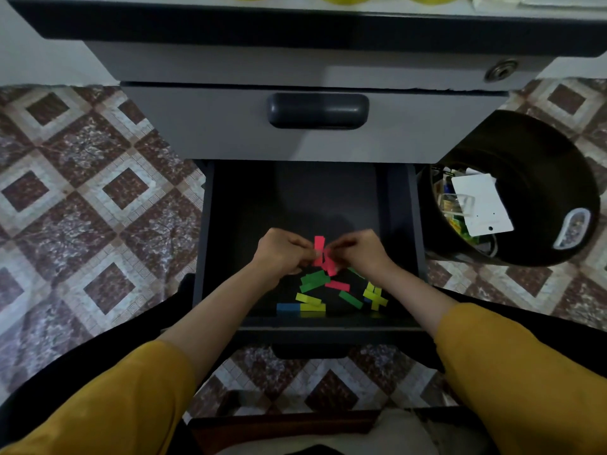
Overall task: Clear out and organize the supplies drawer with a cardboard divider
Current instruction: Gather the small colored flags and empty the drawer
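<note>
The lower drawer (399, 205) of a grey cabinet is pulled open, and its floor is dark. Small coloured blocks lie loose near its front: green blocks (313, 280), yellow blocks (374, 295), a blue block (288, 307) and a red block (337, 285). Both hands are inside the drawer, close together. My left hand (284, 252) and my right hand (356, 252) pinch a bunch of red blocks (320, 251) between them, just above the pile. No cardboard divider shows.
A black bin (538, 152) stands to the right of the drawer, holding a white card (481, 205) and mixed small items. The upper drawer (230, 126) with a dark handle (317, 110) is closed. Patterned tile floor (82, 192) lies on both sides.
</note>
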